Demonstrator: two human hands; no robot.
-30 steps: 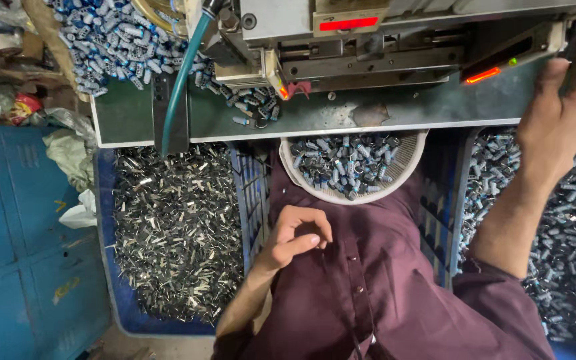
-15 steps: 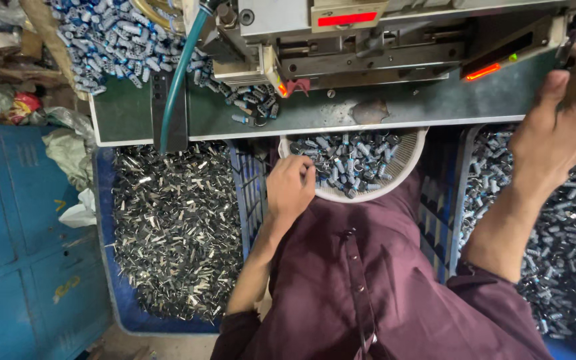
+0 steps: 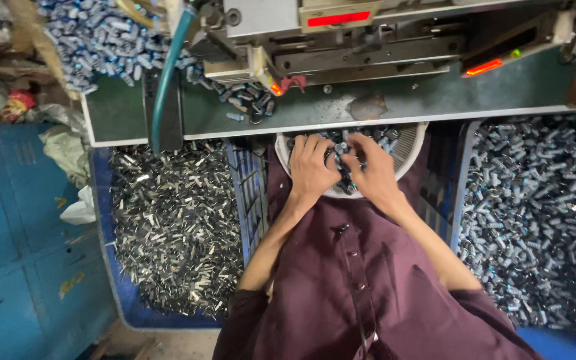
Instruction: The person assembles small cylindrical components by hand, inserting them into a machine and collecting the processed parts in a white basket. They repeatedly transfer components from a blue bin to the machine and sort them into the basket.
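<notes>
Far left: blue cabinet point(image 3: 8, 253) with rags and scrap piled on top, not in play.

Next right: blue crate point(image 3: 111, 267) heaped with flat silvery metal strips point(image 3: 168, 220), sitting just under the near edge of the green bench point(image 3: 435, 100). No hand near it.

Bench top, left part: a teal hose point(image 3: 165, 73) runs down across it, and a pile of small blue-and-silver cylinders point(image 3: 95, 33) lies at the far left corner. The grey machine point(image 3: 341, 40) sits at the far side, red lamps lit.

Centre: white bowl point(image 3: 411, 150) in the person's lap, tucked partly under the bench edge, holding small cylindrical parts point(image 3: 341, 160). Both hands are in it. Left hand point(image 3: 311, 170) lies palm down on the pile, fingers curled and close together over the parts. Right hand point(image 3: 375, 173) is touching it, fingers bent inward the same way. They look cupped round a clump between them, but whether either hand actually grips anything cannot be told; the palms hide it.

Step in hand, as a judgement: gathering a handful of parts from the bowl with both hands. Next move likely calls for closing the scoop tight enough not to shed parts, lifting clear of the bench edge just above, then carrying up toward the machine's feed area. Main risk: knuckles catching the bench lip, parts spilling onto the maroon shirt point(image 3: 368, 300).

Right: second blue crate point(image 3: 465, 187) full of the same blue-and-silver cylinders, untouched.
</notes>
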